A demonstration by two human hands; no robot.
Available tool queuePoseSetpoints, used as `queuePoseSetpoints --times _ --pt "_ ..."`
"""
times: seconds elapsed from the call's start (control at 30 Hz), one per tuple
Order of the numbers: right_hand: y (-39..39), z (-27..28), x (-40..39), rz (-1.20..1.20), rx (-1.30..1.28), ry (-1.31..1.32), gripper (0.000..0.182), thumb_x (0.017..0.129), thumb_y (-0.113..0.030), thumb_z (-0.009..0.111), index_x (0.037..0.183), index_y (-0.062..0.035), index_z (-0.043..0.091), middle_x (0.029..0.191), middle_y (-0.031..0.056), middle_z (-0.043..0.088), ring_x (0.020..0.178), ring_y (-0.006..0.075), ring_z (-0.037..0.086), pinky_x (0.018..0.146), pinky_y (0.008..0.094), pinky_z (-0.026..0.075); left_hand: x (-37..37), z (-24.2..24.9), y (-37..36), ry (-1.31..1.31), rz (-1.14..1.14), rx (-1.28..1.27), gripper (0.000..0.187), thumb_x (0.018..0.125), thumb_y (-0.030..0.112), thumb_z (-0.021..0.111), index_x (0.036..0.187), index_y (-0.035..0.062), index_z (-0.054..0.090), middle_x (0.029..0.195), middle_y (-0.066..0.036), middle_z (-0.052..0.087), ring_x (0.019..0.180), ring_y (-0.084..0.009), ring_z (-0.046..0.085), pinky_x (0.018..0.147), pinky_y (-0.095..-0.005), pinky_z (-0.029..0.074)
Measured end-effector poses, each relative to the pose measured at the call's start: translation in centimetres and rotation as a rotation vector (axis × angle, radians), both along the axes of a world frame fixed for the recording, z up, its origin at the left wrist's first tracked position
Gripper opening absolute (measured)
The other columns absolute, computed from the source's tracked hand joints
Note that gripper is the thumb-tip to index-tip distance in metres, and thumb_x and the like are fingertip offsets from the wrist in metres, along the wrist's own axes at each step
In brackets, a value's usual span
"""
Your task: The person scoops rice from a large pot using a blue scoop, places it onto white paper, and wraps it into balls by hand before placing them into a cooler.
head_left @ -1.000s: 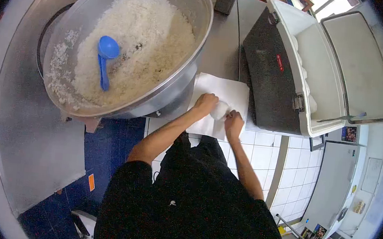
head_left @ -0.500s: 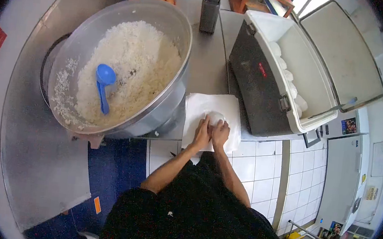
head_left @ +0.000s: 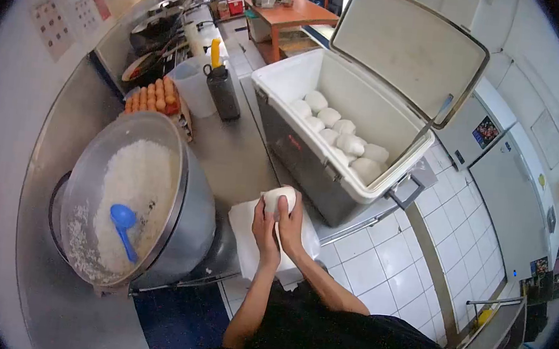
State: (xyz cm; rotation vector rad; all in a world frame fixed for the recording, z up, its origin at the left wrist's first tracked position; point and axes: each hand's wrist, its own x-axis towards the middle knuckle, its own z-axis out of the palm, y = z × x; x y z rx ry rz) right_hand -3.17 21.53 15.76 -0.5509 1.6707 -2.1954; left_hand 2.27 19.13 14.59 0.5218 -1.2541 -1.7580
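A rounded white rice parcel (head_left: 281, 196) is held between both hands, lifted above a stack of white paper sheets (head_left: 242, 225). My left hand (head_left: 263, 232) cups its left side with fingers closed around it. On the other side my right hand (head_left: 290, 229) grips it, thumb laid across the near face. To the left stands a large pot (head_left: 196, 210) of cooked white rice (head_left: 132, 177), with a blue scoop (head_left: 123, 216) lying on the rice. A dark cooler box (head_left: 288, 150) with its lid raised is at the right, several similar white parcels (head_left: 350, 143) inside.
Behind the pot are a tray of eggs (head_left: 156, 94), a clear plastic container (head_left: 192, 89) and a black holder (head_left: 222, 94) with a yellow handle. The cooler's raised lid (head_left: 409, 49) leans back. An orange table (head_left: 292, 12) stands farther off.
Both hands have lifted the white parcel off the paper and tilted it forward toward the cooler side. The camera view has tipped up and turned, showing more of the kitchen and the cooler's inside.
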Motion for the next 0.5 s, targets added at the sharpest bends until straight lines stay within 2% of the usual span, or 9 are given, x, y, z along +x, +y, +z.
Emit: queuePoseSetpoints --times 0.03,0.07,0.1,0.2,0.23,0.3,0.37,0.43,0.5 --pt "0.6 2.3 -0.6 -0.019 -0.003 0.080 0.038 0.097 -0.032 0.055 0.117 -0.0005 0.049 0.105 0.0136 0.060 0.096 0.0199 0.058 0.084 0.0312 0.047 -0.3 2.1 0.8 0.037 -0.063 0.020 0.062 0.097 0.039 0.046 0.138 -0.0063 0.038 0.132 -0.015 0.049 0.123 -0.0233 0.047 0.104 -0.0325 0.035" --pt "1.4 4.5 -1.5 -0.007 -0.109 0.050 0.038 0.092 -0.032 0.063 0.113 -0.0026 0.051 0.096 0.0096 0.061 0.090 0.0152 0.059 0.079 0.0289 0.048 -1.0 3.5 1.7 0.116 -0.058 -0.039 0.066 0.096 0.042 0.048 0.139 -0.0054 0.036 0.133 -0.015 0.048 0.125 -0.0244 0.045 0.106 -0.0335 0.032" --pt "2.4 6.0 -2.6 -0.006 -0.122 0.048 0.038 0.092 -0.032 0.063 0.113 -0.0026 0.051 0.096 0.0096 0.061 0.090 0.0152 0.059 0.079 0.0289 0.048 -1.9 4.7 2.8 0.193 -0.051 -0.095 0.070 0.094 0.045 0.050 0.140 -0.0044 0.033 0.134 -0.016 0.047 0.127 -0.0254 0.043 0.108 -0.0345 0.029" --pt "6.9 10.8 -6.6 0.174 -0.321 -0.148 0.045 0.083 -0.037 0.071 0.109 -0.0045 0.055 0.085 0.0054 0.063 0.079 0.0129 0.061 0.070 0.0270 0.051 -4.4 8.2 6.4 0.278 -0.054 -0.169 0.074 0.093 0.045 0.051 0.145 -0.0013 0.025 0.136 -0.017 0.045 0.129 -0.0265 0.042 0.112 -0.0398 0.027" --pt "8.5 11.7 -8.7 0.284 -0.349 -0.170 0.047 0.082 -0.038 0.072 0.110 -0.0034 0.056 0.088 0.0065 0.063 0.079 0.0133 0.062 0.069 0.0270 0.051 -5.1 9.2 8.1 0.276 -0.034 -0.167 0.074 0.093 0.045 0.051 0.145 -0.0013 0.025 0.136 -0.017 0.045 0.129 -0.0265 0.042 0.112 -0.0398 0.027" --pt "10.4 12.4 -13.2 0.319 -0.328 -0.194 0.047 0.082 -0.037 0.072 0.110 -0.0019 0.058 0.090 0.0064 0.064 0.078 0.0141 0.062 0.069 0.0263 0.050 -6.7 9.7 10.5 0.191 -0.052 -0.150 0.085 0.088 0.054 0.053 0.145 -0.0019 0.023 0.138 -0.019 0.043 0.133 -0.0272 0.038 0.112 -0.0409 0.026" --pt "10.5 13.7 -19.7 0.280 -0.204 -0.039 0.052 0.080 -0.039 0.074 0.112 -0.0014 0.059 0.095 0.0066 0.065 0.081 0.0165 0.062 0.072 0.0282 0.051 -8.3 9.1 12.3 0.125 -0.054 -0.178 0.093 0.085 0.061 0.054 0.144 -0.0023 0.022 0.140 -0.022 0.041 0.136 -0.0280 0.034 0.112 -0.0430 0.025" --pt "7.9 17.2 -25.3 0.270 0.080 0.285 0.058 0.078 -0.045 0.074 0.116 -0.0029 0.059 0.098 0.0090 0.066 0.086 0.0188 0.062 0.076 0.0299 0.050 -8.8 7.8 13.3 0.106 0.000 -0.121 0.087 0.088 0.057 0.053 0.145 -0.0009 0.022 0.140 -0.023 0.042 0.136 -0.0289 0.035 0.110 -0.0460 0.027" --pt "2.8 15.0 -32.0 0.271 0.372 0.554 0.065 0.077 -0.052 0.073 0.121 -0.0055 0.058 0.101 0.0155 0.067 0.091 0.0243 0.064 0.082 0.0351 0.051 -7.8 6.1 14.4 0.084 0.085 -0.114 0.081 0.090 0.052 0.051 0.145 -0.0014 0.024 0.135 -0.023 0.046 0.132 -0.0296 0.040 0.108 -0.0476 0.030"
